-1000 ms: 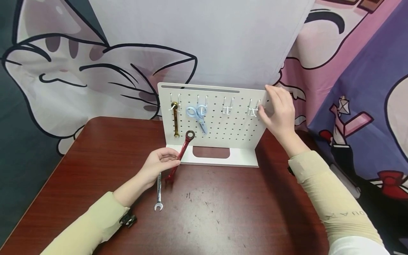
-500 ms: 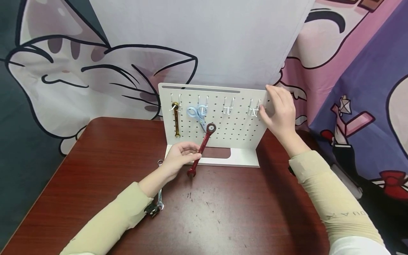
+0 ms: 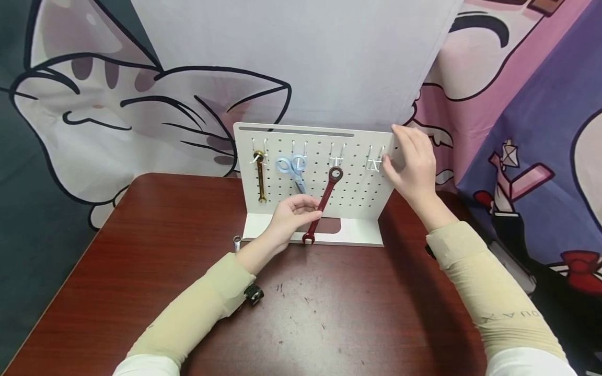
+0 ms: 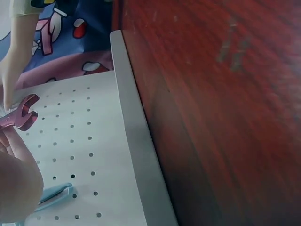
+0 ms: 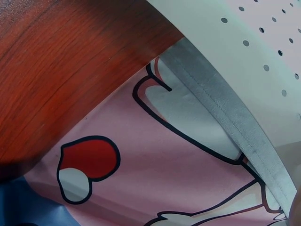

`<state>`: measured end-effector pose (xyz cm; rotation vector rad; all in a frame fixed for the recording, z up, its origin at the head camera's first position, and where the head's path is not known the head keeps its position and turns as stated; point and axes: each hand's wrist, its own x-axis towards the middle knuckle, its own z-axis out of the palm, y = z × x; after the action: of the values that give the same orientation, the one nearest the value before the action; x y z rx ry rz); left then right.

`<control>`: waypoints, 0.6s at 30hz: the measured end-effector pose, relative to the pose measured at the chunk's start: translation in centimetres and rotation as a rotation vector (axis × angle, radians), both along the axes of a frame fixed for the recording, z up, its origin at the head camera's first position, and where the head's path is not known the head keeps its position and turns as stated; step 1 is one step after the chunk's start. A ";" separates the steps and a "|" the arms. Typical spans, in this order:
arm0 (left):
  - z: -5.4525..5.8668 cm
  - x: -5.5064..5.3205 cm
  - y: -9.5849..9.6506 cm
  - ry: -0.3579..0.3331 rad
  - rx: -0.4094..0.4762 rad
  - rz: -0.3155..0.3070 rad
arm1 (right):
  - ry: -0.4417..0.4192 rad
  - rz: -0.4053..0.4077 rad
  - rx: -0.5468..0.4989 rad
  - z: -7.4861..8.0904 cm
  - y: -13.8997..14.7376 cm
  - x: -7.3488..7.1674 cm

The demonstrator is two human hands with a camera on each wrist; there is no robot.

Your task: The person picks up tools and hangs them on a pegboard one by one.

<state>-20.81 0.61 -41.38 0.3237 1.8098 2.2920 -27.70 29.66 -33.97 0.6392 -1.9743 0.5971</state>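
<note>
My left hand (image 3: pixel 291 218) pinches a dark red ratchet wrench (image 3: pixel 325 199) by its middle, between thumb and fingers. The wrench leans, ring end up, in front of the white pegboard (image 3: pixel 362 196). That ring lies just below the third hook (image 3: pixel 336 161) in the head view; I cannot tell whether they touch. In the left wrist view the open end of the red wrench (image 4: pixel 24 114) shows against the board. My right hand (image 3: pixel 416 167) grips the board's upper right edge, its thumb on the front near the fourth hook (image 3: pixel 373 163).
A gold wrench (image 3: pixel 261 180) hangs from the first hook, and light blue scissors (image 3: pixel 292 166) from the second. On the brown table (image 3: pixel 329 313) lies a silver wrench (image 3: pixel 237 241), mostly hidden under my left forearm. Printed cloth (image 3: pixel 329 62) stands behind the board.
My left hand has carried the red wrench right and upward, from the board's lower left to below the third hook. The left forearm now covers most of the silver wrench. My right hand stays put.
</note>
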 end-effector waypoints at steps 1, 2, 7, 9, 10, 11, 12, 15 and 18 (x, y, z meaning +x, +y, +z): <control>0.0 -0.1 0.2 0.001 0.001 0.003 | 0.001 0.001 -0.001 0.0 0.0 0.0; 0.1 -0.3 0.4 0.000 0.002 0.008 | 0.003 0.002 -0.001 0.0 0.0 0.0; 0.0 -1.0 1.1 -0.006 -0.005 0.036 | 0.007 0.003 0.001 0.0 0.1 -0.1; -0.1 -1.2 1.3 -0.008 -0.004 0.051 | 0.006 0.003 0.000 0.0 0.1 -0.1; -0.2 -1.4 1.4 -0.010 -0.001 0.058 | 0.005 0.002 0.000 0.0 0.1 -0.1; -0.3 -1.5 1.5 -0.015 0.003 0.065 | 0.003 0.002 0.001 0.0 0.1 -0.1; -0.3 -1.6 1.6 -0.018 0.006 0.073 | 0.002 0.001 0.003 0.0 0.1 -0.1; -0.6 -1.8 1.8 -0.029 0.012 0.092 | -0.001 0.001 0.005 0.0 0.1 -0.1; -0.8 -2.0 1.9 -0.040 0.015 0.108 | -0.001 0.002 0.003 0.0 0.0 -0.1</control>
<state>-22.83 2.54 -42.23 0.1852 1.8346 2.3668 -27.78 29.69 -34.00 0.6428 -1.9762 0.5953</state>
